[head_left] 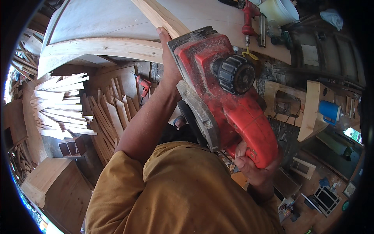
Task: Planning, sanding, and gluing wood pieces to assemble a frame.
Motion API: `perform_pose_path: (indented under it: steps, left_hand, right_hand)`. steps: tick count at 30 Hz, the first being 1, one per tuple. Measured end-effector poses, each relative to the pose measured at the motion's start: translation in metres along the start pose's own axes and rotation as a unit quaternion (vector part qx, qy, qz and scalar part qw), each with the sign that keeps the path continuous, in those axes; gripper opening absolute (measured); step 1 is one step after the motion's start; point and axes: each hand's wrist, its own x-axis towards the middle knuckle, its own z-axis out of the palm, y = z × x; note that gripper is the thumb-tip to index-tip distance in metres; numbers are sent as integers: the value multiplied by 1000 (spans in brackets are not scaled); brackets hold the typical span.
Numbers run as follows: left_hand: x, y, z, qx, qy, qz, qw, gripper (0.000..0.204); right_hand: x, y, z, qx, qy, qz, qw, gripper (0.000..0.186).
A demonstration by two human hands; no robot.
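Note:
A red, dust-covered electric hand planer [202, 74] fills the middle, tilted on end with its black ribbed knob [235, 74] towards the right. Around the planer's rear handle, my right hand [255, 169] is closed. My left hand [170, 64] reaches up beside the planer's left edge. One finger of it lies along the edge of a pale wooden strip [163, 17], seemingly gripping it; the planer hides the other fingers. The strip's near end also passes behind the planer. Just left of this hand, a curved wooden piece [101, 47] rests along the edge of a pale board [101, 21].
Stacked wood slats [64, 107] and longer strips [107, 117] lie at left, above a wooden box [54, 179]. A red drill [143, 85] lies beyond my left forearm. At far right are another red drill [248, 23], a white bucket [278, 15] and a blue mug [329, 112].

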Motion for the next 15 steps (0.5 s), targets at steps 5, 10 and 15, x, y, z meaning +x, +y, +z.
perform_pose_path:
  steps: [5,10,15]
  left_hand:
    - [1,-5,-7,-17,-10,-21,1000,86]
    - [-3,-6,1,-64,-17,-21,998,82]
    - [-1,-9,-1,-140,-4,-70,988,80]
  right_hand:
    - [5,-2,2,4,7,4,1000,24]
    - [11,-2,5,-1,7,-21,1000,25]
    - [17,-3,7,-12,8,-62,998,28]
